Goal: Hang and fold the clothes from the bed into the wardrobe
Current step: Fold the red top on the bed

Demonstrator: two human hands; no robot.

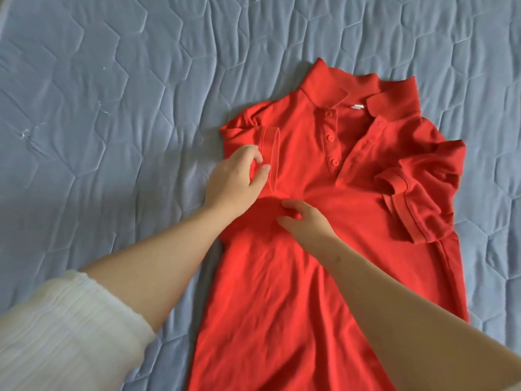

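The red polo shirt (324, 263) lies front-up on the blue quilt (112, 108). The left hand (234, 179) pinches its folded-in sleeve cuff (270, 148). Just beside that grip, toward the hem, the right hand (307, 221) pinches a fold of chest fabric

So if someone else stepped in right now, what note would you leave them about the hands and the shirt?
Left hand: pinches the cuff of the left-side sleeve, folded in over the chest.
Right hand: fingers curled on the fabric at mid-chest, seemingly pinching it.
Red polo shirt: face up on the blue quilted bed cover, placket open.
Done: both sleeves turned inward; the right-side sleeve is rumpled.
Left: fold the body and put it in the wardrobe, which is not in view.
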